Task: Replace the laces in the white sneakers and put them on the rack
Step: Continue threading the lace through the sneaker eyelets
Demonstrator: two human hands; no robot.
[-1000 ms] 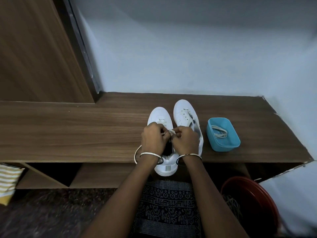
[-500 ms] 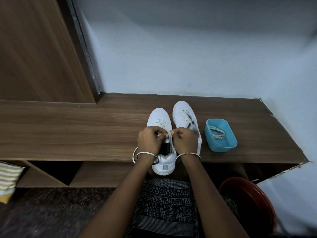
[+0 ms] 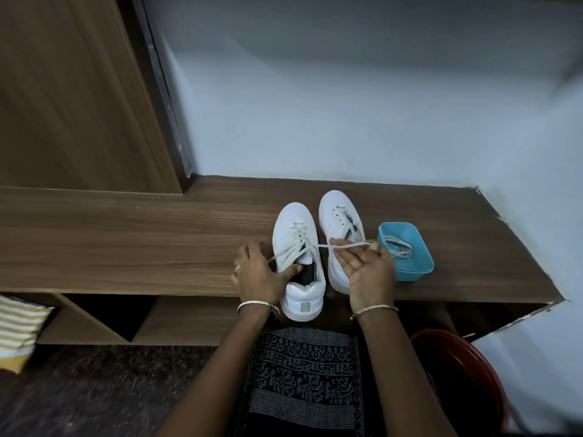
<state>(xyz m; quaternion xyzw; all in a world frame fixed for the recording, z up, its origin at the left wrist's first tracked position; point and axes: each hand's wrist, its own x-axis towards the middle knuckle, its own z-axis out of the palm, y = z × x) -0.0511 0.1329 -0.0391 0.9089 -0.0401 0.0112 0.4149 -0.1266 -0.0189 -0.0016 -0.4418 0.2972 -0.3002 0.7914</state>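
Two white sneakers stand side by side on the wooden rack top (image 3: 126, 241), toes pointing away. The left sneaker (image 3: 296, 257) is laced and its heel hangs over the front edge. The right sneaker (image 3: 340, 228) shows bare eyelets. My left hand (image 3: 257, 272) holds one lace end at the left sneaker's side, thumb at its opening. My right hand (image 3: 362, 266), palm up, pinches the other lace end (image 3: 344, 246) and holds it stretched to the right across the right sneaker.
A blue tub (image 3: 407, 252) holding a coiled lace sits right of the sneakers. Below the rack top are open shelves (image 3: 176, 320). A red basin (image 3: 457, 373) stands on the floor at lower right, a striped cloth (image 3: 15, 329) at far left.
My hands were together over the left sneaker's tongue; now they have drawn apart, pulling the two lace ends out to the left and right.
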